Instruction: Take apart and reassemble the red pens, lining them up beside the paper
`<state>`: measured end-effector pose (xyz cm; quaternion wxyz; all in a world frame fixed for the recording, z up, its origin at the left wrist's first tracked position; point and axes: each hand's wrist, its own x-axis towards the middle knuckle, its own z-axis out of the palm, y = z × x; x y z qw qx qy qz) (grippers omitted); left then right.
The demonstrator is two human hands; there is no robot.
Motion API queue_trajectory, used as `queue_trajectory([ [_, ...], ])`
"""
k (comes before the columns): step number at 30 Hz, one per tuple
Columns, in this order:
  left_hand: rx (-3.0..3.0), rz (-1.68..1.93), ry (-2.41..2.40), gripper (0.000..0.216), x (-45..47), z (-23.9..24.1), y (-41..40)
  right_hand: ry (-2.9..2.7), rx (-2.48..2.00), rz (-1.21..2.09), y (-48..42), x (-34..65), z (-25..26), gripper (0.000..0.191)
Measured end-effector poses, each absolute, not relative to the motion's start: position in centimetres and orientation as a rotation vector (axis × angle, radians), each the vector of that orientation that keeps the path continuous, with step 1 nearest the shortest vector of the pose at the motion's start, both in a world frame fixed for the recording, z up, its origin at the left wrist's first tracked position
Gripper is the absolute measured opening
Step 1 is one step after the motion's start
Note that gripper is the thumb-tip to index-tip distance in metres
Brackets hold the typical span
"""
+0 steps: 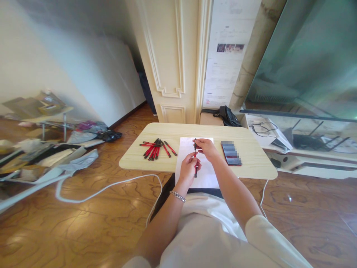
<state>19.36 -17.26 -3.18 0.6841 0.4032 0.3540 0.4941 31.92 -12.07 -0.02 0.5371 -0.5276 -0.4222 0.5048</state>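
Over a white sheet of paper, both my hands are on one red and black pen, which stands nearly in line with my view. My left hand is closed round its red barrel, with the lower end sticking out below the fingers. Higher up, my right hand pinches the black end. Whether that black part is joined to the barrel I cannot tell. Left of the paper lies a loose pile of several red and black pens, some crossing each other.
A phone lies right of the paper on the pale wooden table. Behind the table is a black bag. A white cable runs across the floor at left, near boxes and bags. Routers stand on a right-hand cabinet.
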Motion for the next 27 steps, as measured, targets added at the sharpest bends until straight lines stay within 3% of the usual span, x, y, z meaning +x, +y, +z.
queue_trajectory([
  [8,0.883,1.102,0.761,0.035,18.1,-3.7,-18.0,-0.968,-1.26,1.06,-8.2,32.9,0.2,0.029],
  [18,0.825,1.154,0.77,0.037,16.8,-3.7,-17.5,-1.669,-2.036,0.393,-8.4,29.1,-2.1,0.025],
  [27,0.806,1.16,0.776,0.035,17.2,-3.6,-17.0,-1.734,-2.121,0.387,-9.0,28.6,-1.8,0.028],
])
